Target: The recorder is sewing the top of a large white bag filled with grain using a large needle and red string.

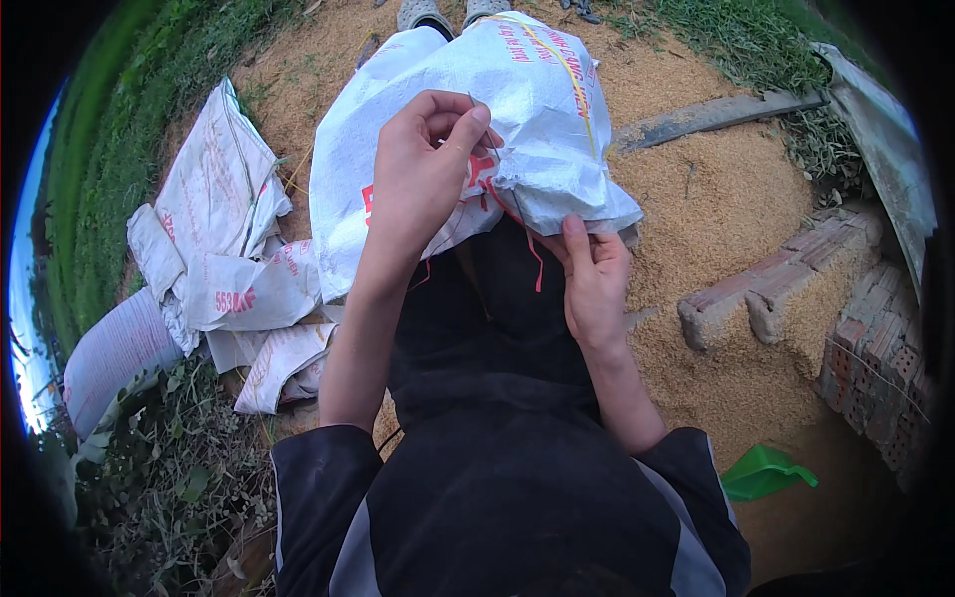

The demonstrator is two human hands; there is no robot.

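A white woven sack [398, 109] with red print lies across my lap and legs. My left hand [423, 164] is raised over its middle, thumb and fingers pinched on a thin dark needle [472, 100]. My right hand [595, 284] grips the sack's gathered edge at the lower right, thumb on top and fingers underneath. Between the hands, a red string [538, 269] hangs from the sack's edge over my dark trousers. A yellow string [580, 85] runs along the sack's right part. The sack's contents are hidden.
Several folded white sacks [249, 289] lie to the left beside a filled sack [119, 348]. Grain husks [716, 219] cover the ground at right. Bricks [776, 274], a wooden board [716, 119], a grey sheet [880, 129] and a green scoop [764, 473] are there too.
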